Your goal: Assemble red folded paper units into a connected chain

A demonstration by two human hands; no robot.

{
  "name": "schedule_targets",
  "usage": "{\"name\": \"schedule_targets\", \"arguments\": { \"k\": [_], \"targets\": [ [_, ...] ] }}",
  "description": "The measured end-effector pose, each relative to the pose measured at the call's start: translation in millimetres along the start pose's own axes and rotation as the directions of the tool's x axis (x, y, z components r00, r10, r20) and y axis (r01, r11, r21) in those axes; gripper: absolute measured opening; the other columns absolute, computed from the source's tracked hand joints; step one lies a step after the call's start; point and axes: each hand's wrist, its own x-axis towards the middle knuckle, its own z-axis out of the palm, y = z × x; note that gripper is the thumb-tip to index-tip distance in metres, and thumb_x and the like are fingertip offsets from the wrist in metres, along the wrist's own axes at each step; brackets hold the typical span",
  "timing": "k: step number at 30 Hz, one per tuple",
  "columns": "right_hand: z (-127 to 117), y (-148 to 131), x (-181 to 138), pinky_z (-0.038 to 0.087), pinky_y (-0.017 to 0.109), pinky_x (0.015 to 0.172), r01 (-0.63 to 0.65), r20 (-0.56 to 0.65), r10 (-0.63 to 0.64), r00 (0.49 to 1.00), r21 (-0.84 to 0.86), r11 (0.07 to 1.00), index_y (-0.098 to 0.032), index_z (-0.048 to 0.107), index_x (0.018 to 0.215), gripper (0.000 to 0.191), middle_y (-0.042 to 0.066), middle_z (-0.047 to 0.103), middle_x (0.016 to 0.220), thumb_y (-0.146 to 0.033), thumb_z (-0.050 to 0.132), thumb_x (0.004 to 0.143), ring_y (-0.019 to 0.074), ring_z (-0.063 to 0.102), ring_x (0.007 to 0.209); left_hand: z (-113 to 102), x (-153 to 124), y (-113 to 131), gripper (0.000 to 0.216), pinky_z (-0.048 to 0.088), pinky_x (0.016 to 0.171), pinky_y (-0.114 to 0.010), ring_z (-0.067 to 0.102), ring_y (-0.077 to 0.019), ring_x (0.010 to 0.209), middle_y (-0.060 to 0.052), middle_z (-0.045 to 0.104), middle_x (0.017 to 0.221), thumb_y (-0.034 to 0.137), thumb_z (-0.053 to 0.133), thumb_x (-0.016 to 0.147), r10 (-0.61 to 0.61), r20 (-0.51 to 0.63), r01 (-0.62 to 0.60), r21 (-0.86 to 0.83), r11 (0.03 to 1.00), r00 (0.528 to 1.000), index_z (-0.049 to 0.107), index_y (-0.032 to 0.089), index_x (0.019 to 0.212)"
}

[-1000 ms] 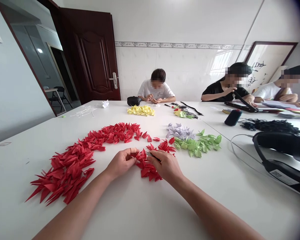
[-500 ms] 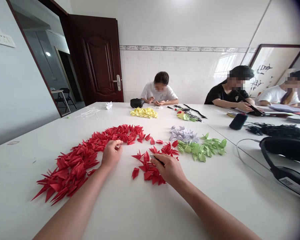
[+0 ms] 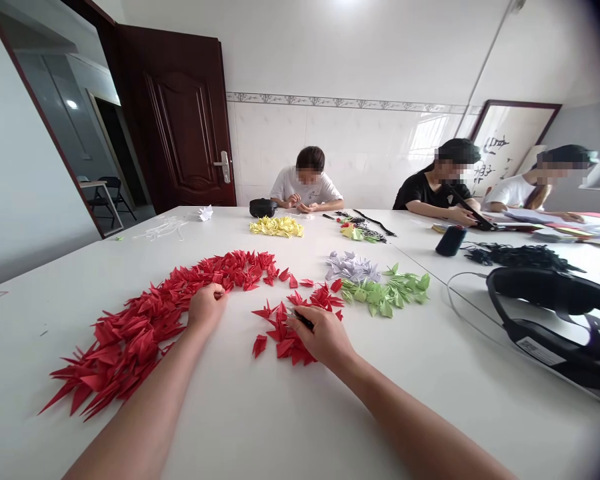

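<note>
A long curved heap of red folded paper pieces [image 3: 145,320] lies on the white table [image 3: 260,427]. My left hand [image 3: 206,307] rests at the heap's inner edge, fingers curled shut on a red piece. A smaller cluster of red pieces [image 3: 293,323] lies in front of me. My right hand [image 3: 320,337] sits on that cluster, fingers closed round a thin dark pen-like tool [image 3: 303,320].
Green paper pieces [image 3: 387,290], pale lilac ones [image 3: 350,265] and a yellow pile [image 3: 276,227] lie farther out. Black headphones with a cable [image 3: 555,313] sit at the right. Three people work at the far side. A brown door [image 3: 180,127] stands open behind.
My left hand left the small cluster and moved left to the big red heap, then closed into a fist there. The right hand stayed on the cluster.
</note>
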Motion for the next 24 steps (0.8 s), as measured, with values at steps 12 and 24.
{"name": "schedule_targets", "arguments": {
  "k": [12,24],
  "targets": [
    [17,-45,-29,0.040,0.024,0.062,0.531,0.205,-0.502,0.840,-0.118,0.839,-0.020,0.060,0.082,0.019,0.001,0.063,0.081,-0.039,0.059,0.077,0.0156,0.053,0.074,2,7,1,0.022,0.037,0.053,-0.028,0.060,-0.0251,0.072,-0.007,0.067,0.077,0.027,0.042,0.070,0.027,0.037,-0.031,0.118,0.993,0.999,0.062,0.021,0.073],
    [9,-32,-16,0.039,0.025,0.058,0.394,0.154,-0.366,0.918,-0.236,0.888,-0.020,0.059,0.081,0.018,0.003,0.063,0.081,-0.038,0.057,0.078,0.0179,0.051,0.079,9,17,-11,0.032,0.038,0.055,-0.029,0.060,-0.0274,0.081,-0.010,0.067,0.093,0.039,0.040,0.074,0.017,0.083,-0.027,0.120,0.992,0.996,0.061,0.022,0.090]
  ]
}}
